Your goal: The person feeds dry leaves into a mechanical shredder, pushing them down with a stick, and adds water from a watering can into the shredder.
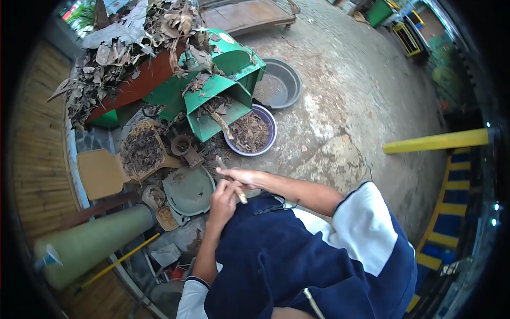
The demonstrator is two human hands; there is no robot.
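Close to my body, both hands are closed around a short piece of stick. Its pale end pokes out below the fingers, and a darker end shows above them. My left hand grips it from the left, while my right hand lies over it from the right, fingers partly hidden. Ahead stands a green shredder machine with dry leaves and a thicker branch in its chute. Under the chute, a purple-rimmed basin holds shredded leaves. A grey-green plastic chair seat is left of my hands.
Dry leaves heap up on the red-brown hopper. A dark grey basin sits behind the purple one. To the left are a tan chair bearing leaf bits and a green roll. A yellow post stands right.
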